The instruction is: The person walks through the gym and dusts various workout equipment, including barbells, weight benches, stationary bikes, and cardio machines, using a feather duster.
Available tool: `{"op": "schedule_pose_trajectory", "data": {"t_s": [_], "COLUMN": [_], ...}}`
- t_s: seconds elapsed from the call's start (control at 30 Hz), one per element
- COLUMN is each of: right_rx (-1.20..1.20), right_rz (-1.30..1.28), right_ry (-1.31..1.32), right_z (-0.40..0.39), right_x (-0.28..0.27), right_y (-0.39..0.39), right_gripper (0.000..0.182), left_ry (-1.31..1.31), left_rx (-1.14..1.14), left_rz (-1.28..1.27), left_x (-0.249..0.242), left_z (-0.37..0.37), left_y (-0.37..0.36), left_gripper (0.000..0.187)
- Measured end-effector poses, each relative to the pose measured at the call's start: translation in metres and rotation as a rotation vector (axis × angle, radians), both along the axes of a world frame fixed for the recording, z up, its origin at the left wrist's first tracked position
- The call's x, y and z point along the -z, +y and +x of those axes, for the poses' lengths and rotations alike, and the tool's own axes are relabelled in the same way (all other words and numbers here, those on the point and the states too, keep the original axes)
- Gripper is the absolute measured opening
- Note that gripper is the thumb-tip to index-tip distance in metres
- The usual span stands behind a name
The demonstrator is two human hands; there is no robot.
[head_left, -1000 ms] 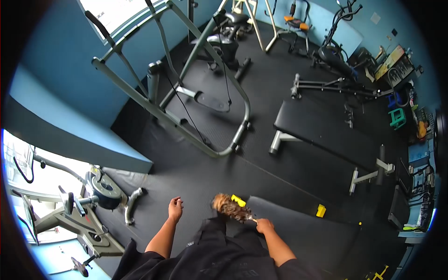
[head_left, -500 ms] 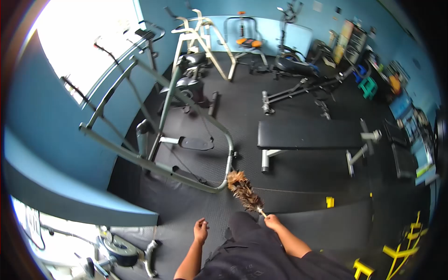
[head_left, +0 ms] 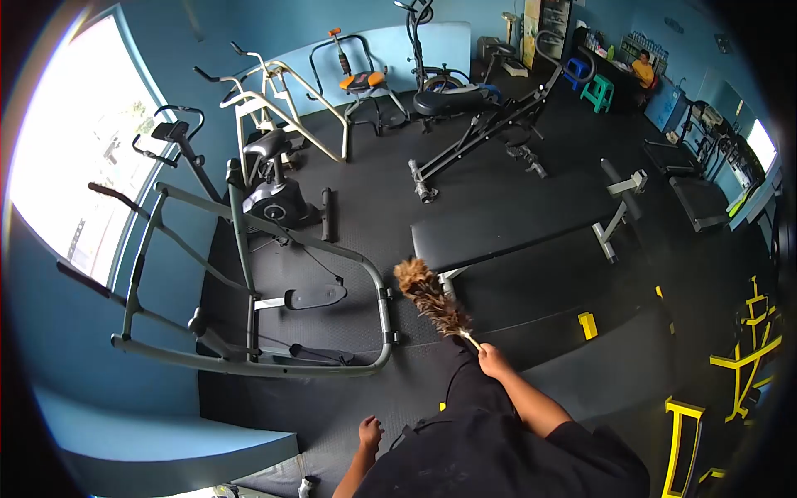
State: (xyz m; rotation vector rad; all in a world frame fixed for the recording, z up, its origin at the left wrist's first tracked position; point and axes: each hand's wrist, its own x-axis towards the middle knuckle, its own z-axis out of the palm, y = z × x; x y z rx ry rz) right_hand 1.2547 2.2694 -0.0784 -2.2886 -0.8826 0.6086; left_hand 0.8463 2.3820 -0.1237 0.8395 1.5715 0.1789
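- Clock directions run from the middle of my view, twelve at the top.
- My right hand, at five o'clock, has its fingers clamped round the light handle of a feather duster.
- The duster is near the middle, its brown feathers slanting up toward eleven o'clock from my grip and ending in a paler, orange-tan tip.
- Its feathers overlap the near left end of a black padded bench at three o'clock; I cannot tell whether they touch it.
- My left hand, at six o'clock, is loosely curled, well apart from the duster; I cannot tell whether its fingertips meet.
- At eight o'clock a grey-green metal frame with a foot pedal stands on the black floor.
- At ten o'clock are an exercise bike and a bright window.
- At two o'clock, a green stool stands near a seated person in yellow.
- At four o'clock lies a small yellow block.
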Motion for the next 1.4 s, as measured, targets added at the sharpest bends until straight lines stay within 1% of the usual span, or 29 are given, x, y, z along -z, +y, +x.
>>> {"op": "schedule_pose_trajectory", "data": {"t_s": [0.07, 0.13, 0.17, 0.2, 0.23, 0.27, 0.33, 0.4, 0.43, 0.47, 0.53, 0.6, 0.63, 0.67, 0.7, 0.73, 0.77, 0.8, 0.83, 0.87, 0.93, 0.97, 1.07, 1.2, 1.23, 1.27, 1.33, 1.37, 1.4], "right_rx": [0.025, -0.063, -0.083, -0.081, -0.063, -0.016, 0.087, 0.276, 0.406, 0.527, 0.718, 0.811, 0.846, 0.854, 0.786, 0.713, 0.695, 0.594, 0.474, 0.314, 0.232, 0.14, 0.211, 0.676, 0.79, 0.809, 1.111, 1.119, 1.13], "right_rz": [-0.034, -0.129, -0.19, -0.243, -0.249, -0.274, -0.349, -0.455, -0.48, -0.501, -0.413, -0.238, -0.174, -0.248, -0.254, -0.269, -0.262, -0.219, -0.382, -0.405, -0.392, -0.49, -0.48, -0.444, -0.42, -0.415, -0.173, -0.155, -0.138], "right_ry": [0.0, 0.109, 0.081, 0.06, 0.07, 0.007, -0.081, -0.018, -0.01, -0.009, -0.125, -0.247, -0.258, -0.059, -0.002, 0.018, 0.093, 0.111, 0.276, 0.26, 0.197, 0.115, 0.048, -0.093, -0.05, -0.049, -0.174, -0.061, 0.058], "right_z": [0.016, 0.049, 0.056, 0.106, 0.143, 0.178, 0.218, 0.286, 0.321, 0.349, 0.404, 0.443, 0.448, 0.445, 0.436, 0.42, 0.401, 0.376, 0.358, 0.334, 0.305, 0.3, 0.328, 0.424, 0.453, 0.473, 0.523, 0.547, 0.574], "right_x": [-0.002, 0.015, 0.024, 0.035, 0.038, 0.044, 0.047, 0.043, 0.033, 0.024, 0.036, 0.051, 0.033, 0.014, 0.01, 0.018, 0.006, 0.027, 0.02, 0.035, 0.032, 0.036, 0.028, 0.006, -0.01, 0.003, 0.028, 0.019, 0.001], "right_y": [0.031, 0.064, 0.078, 0.111, 0.124, 0.131, 0.13, 0.115, 0.102, 0.085, 0.049, 0.031, 0.042, 0.052, 0.06, 0.067, 0.083, 0.088, 0.099, 0.103, 0.114, 0.113, 0.089, 0.022, 0.001, -0.023, -0.064, -0.076, -0.085], "right_gripper": [0.022, 0.023, 0.023, 0.023, 0.023, 0.026, 0.033, 0.036, 0.036, 0.035, 0.033, 0.03, 0.025, 0.023, 0.023, 0.026, 0.028, 0.031, 0.033, 0.035, 0.039, 0.034, 0.028, 0.023, 0.024, 0.024, 0.026, 0.027, 0.028], "left_ry": [-0.003, -0.068, -0.053, -0.017, -0.012, 0.004, 0.019, 0.062, 0.108, 0.042, -0.014, -0.01, -0.009, 0.026, 0.057, 0.046, 0.066, 0.084, 0.122, 0.103, 0.046, 0.017, 0.037, 0.004, 0.004, -0.002, 0.025, 0.015, -0.018], "left_rx": [0.061, 0.127, 0.182, 0.271, 0.276, 0.279, 0.425, 0.622, 0.614, 0.57, 0.47, 0.591, 0.616, 0.675, 0.736, 0.77, 0.871, 0.965, 0.946, 0.967, 0.994, 1.075, 1.15, 1.271, 1.281, 1.299, 1.329, 1.359, 1.368], "left_rz": [0.027, 0.077, 0.085, 0.064, 0.028, -0.022, -0.041, 0.106, 0.146, 0.207, 0.224, 0.272, 0.269, 0.242, 0.214, 0.21, 0.27, 0.332, 0.147, 0.155, 0.243, 0.334, 0.361, 0.427, 0.416, 0.424, 0.429, 0.456, 0.381], "left_x": [-0.002, 0.006, 0.011, 0.013, 0.01, 0.008, 0.004, 0.021, -0.015, 0.0, -0.001, -0.022, -0.033, -0.043, -0.048, -0.037, -0.009, 0.007, -0.025, -0.021, 0.002, 0.007, 0.006, 0.0, 0.005, 0.01, 0.014, 0.007, -0.009], "left_z": [0.04, 0.092, 0.119, 0.174, 0.203, 0.225, 0.269, 0.305, 0.345, 0.358, 0.393, 0.429, 0.446, 0.463, 0.478, 0.483, 0.483, 0.491, 0.519, 0.529, 0.553, 0.561, 0.601, 0.667, 0.687, 0.708, 0.757, 0.783, 0.814], "left_y": [0.021, 0.048, 0.062, 0.093, 0.107, 0.117, 0.148, 0.184, 0.198, 0.213, 0.235, 0.245, 0.25, 0.251, 0.251, 0.252, 0.257, 0.262, 0.259, 0.261, 0.268, 0.274, 0.287, 0.29, 0.286, 0.278, 0.256, 0.236, 0.213], "left_gripper": [0.04, 0.042, 0.044, 0.043, 0.043, 0.043, 0.043, 0.036, 0.032, 0.031, 0.033, 0.034, 0.034, 0.036, 0.038, 0.038, 0.041, 0.044, 0.048, 0.048, 0.048, 0.047, 0.046, 0.046, 0.045, 0.045, 0.045, 0.046, 0.052]}}
